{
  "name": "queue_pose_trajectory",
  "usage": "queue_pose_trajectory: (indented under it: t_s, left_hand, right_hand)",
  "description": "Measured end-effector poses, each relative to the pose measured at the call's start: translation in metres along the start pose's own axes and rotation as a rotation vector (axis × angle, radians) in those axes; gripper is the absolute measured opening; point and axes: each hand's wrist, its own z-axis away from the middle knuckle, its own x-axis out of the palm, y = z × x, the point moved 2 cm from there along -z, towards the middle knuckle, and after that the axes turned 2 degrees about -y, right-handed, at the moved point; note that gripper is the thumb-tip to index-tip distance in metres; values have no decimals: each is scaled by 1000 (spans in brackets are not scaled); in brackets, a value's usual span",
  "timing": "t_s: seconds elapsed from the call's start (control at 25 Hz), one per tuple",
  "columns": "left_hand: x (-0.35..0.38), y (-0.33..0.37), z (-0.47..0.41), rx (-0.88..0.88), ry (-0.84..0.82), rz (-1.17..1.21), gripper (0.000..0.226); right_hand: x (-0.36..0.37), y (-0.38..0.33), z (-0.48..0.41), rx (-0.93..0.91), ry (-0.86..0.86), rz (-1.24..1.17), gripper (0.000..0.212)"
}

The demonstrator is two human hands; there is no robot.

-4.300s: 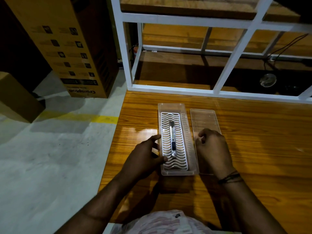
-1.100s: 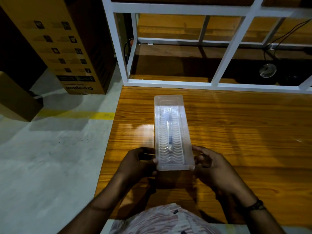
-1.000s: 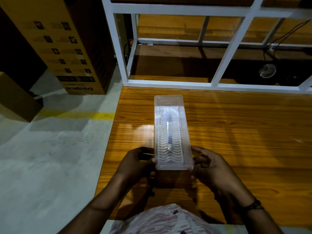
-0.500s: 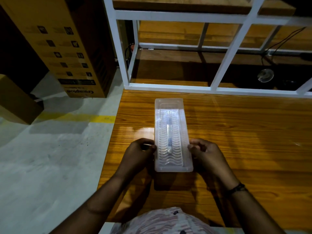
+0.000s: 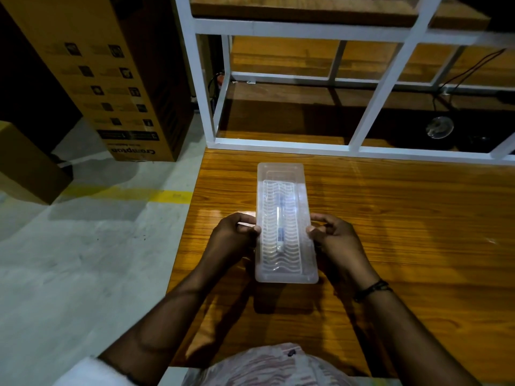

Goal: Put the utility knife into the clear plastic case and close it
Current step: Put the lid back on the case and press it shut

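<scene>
Case (image 5: 303, 263) with knife (image 5: 279, 232) between both hands.

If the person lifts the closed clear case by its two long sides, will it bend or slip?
The clear plastic case looks thin-walled, so it may flex slightly under the left hand and right hand. Its glossy surface could be slippery. The utility knife lies loose on the ribbed insert, so it would probably slide if tilted.

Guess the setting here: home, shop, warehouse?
Likely a warehouse or workshop: bare concrete floor with a yellow line, big cardboard cartons standing on it, and a white metal shelving frame behind the wooden table.
</scene>
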Motion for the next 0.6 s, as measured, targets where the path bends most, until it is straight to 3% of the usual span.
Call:
queue_pose_trajectory:
  t_s: [0.12,0.36,0.6]
  left_hand:
    - [-2,4,-9,-1,12,2,8]
    - [0,33,-40,88,85,-58,31]
    - [1,40,-53,154,25,-201,50]
  right_hand:
    - [0,-2,-9,29,42,44,23]
    - [8,-34,-42,-63,89,219,35]
    - [15,-35,-56,-155,145,331,40]
